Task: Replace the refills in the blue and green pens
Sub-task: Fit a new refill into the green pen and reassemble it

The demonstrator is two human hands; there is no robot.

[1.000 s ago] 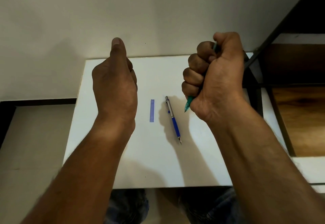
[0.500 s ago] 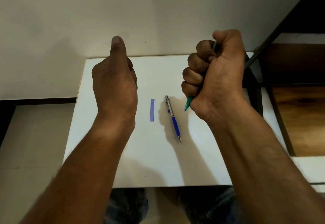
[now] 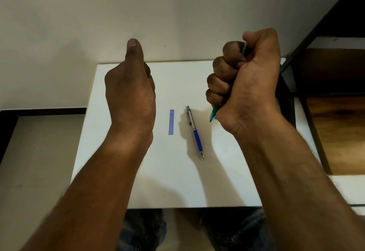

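Head view, only one: right hand (image 3: 248, 85) fisted tight around the green pen (image 3: 213, 113), held above the white table (image 3: 177, 187), right of centre. Pen runs through the fist, long axis steep, roughly far-to-near; tapered tip pokes out below the little finger, pointing down and toward the person, and a bit of green shows at the top by the thumb. Left hand (image 3: 130, 95) raised over the left part of the table, thumb straight up, fingers curled away from the camera; looks empty, but the palm side is hidden, so cannot tell for sure whether it grips anything. Blue pen (image 3: 195, 132) lies flat on the table between the hands, nearer the right fist, untouched; long axis near-far with a slight slant, metal clicker end far, writing tip near and a little right. Just left of it, apart, a blue strip (image 3: 171, 122) lies parallel, probably the refill packet, too small to confirm. Judgement: green pen is the one in work, not yet opened. The left hand has to cross right to the exposed tip end to twist it, and a full-fist grip leaves little barrel free. Dark shelf frame (image 3: 308, 39) to the right.
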